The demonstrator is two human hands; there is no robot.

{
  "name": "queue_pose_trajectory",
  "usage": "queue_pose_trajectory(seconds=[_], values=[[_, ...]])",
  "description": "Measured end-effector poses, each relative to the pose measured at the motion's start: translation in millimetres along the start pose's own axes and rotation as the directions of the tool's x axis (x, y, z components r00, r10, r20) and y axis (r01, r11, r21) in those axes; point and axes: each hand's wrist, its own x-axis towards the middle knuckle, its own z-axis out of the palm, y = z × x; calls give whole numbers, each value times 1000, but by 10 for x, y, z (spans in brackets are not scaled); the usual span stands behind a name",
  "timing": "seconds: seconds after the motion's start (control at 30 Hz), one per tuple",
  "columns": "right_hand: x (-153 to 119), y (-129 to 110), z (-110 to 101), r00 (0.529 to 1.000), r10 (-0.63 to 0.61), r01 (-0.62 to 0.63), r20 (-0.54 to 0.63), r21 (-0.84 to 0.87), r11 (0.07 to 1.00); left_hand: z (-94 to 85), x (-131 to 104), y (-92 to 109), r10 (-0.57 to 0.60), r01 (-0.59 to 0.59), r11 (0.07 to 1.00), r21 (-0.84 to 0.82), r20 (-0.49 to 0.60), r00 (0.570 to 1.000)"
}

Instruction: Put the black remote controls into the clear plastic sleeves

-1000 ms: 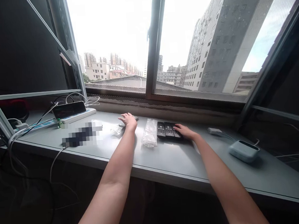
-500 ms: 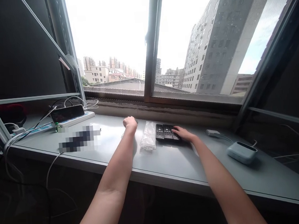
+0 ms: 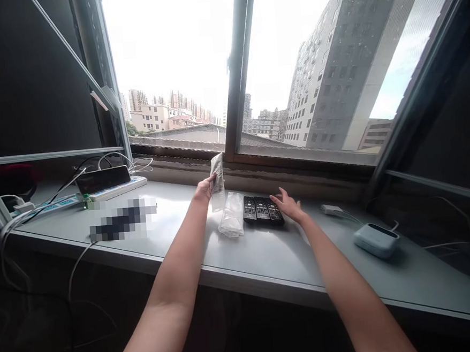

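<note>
Desk [image 3: 265, 257] under window [image 3: 238, 79] | crinkled packet [image 3: 218, 180] is pinched upright by left hand [image 3: 204, 190], seemingly for clearance | fingers of right hand [image 3: 288, 205] are spread beside remotes [image 3: 262, 210], aligned perhaps for order

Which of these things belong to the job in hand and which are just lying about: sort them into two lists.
Likely part of the job:
- plastic bag held in the left hand
- second plastic bag
- three remotes, beside the right hand

Apparently just lying about:
- phone
- power strip
- light-blue box
- white plug
- dark thing, too blurred to name
</note>
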Motion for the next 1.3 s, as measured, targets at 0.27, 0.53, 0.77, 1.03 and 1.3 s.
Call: queue_pose_trajectory(seconds=[0.27, 0.53, 0.77, 1.03, 1.3], values=[[-329, -679, 62, 568, -736, 648, -368, -352, 676, 157, -56, -259, -21, 13, 987, -162, -46, 999], [-503, -885, 161, 373, -869, 687, -325, -532, 494, 185, -35, -398, -43, 44, 999, 22, -32, 999], [-499, -817, 90, 323, -881, 606, -345, -640, 473, 263, -112, -415, -23, 23, 999, 29, -22, 1000], [-453, -800, 134, 404, -849, 572, -341, -630, 525, 257, -127, -391, -64, 64, 998, 9, 16, 998], [-474, -818, 161, 473, -745, 527, -470, -527, 667, 281, -114, -410, -122, 121, 993, 12, 68, 990]])
